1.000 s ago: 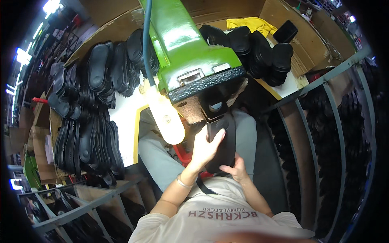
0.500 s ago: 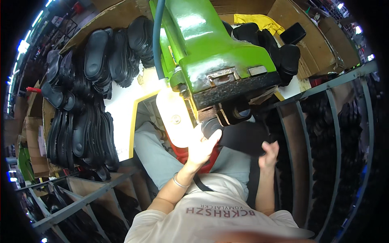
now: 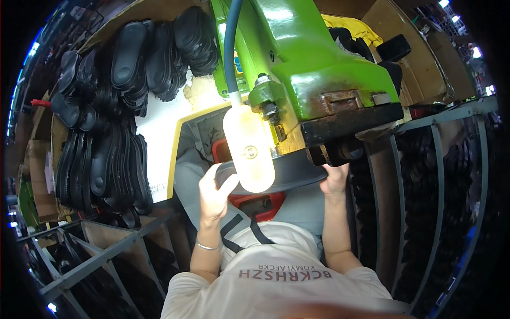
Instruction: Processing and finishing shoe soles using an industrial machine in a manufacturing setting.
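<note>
1. Grey metal rack: low, far left of the green machine.
2. Black soles, many: in overlapping stacks left of the machine, some face up, others on edge.
3. White tabletop, yellow-edged: left of the machine.
4. Left hand, bangle at wrist: below and left of the machine's head; thumb and fingers about left end of the held sole.
5. Lamp, lit, on blue-grey cable: just left of the machine's head, hiding part of the held sole.
6. Held sole, black: crosswise under the machine's head, between both hands; cannot tell whether touching it.
7. Right hand: under the machine's head, clamped on the sole's right end, well apart from the left.
8. Yellow cloth: behind the machine, to its right.
</note>
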`<state>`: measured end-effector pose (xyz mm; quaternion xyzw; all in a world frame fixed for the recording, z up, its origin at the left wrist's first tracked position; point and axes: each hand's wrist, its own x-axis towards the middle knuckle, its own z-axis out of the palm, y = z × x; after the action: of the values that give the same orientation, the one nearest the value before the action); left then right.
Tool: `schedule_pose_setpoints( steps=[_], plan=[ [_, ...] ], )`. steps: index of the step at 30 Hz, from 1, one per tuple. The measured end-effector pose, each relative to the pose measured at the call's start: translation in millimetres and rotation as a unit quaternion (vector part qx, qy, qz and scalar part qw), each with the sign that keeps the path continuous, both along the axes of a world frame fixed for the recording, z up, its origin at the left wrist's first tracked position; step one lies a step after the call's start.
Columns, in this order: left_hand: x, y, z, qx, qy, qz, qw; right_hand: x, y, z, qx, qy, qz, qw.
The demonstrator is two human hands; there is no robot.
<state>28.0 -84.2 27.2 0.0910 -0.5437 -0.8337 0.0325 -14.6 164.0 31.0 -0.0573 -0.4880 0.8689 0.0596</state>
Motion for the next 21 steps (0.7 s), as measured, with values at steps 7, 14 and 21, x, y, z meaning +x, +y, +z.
schedule_pose_setpoints(
  steps=[7, 14, 21],
  plan=[
    [38.2, -42.8, -43.3, -0.018, -0.083, -0.155, 0.984, -11.9, -28.4, 2.3, 0.103, 0.012, 0.105, 0.989],
    [-23.8, 28.6, -7.9, -0.176, 0.019, -0.215, 0.960, -7.2, -49.0, 10.5, 0.166, 0.036, 0.082, 0.982],
    [-18.1, 63.8, -32.0, -0.280, 0.115, -0.021, 0.953, 101.8, -1.1, -57.7, 0.219, -0.100, 0.246, 0.939]
  ],
)
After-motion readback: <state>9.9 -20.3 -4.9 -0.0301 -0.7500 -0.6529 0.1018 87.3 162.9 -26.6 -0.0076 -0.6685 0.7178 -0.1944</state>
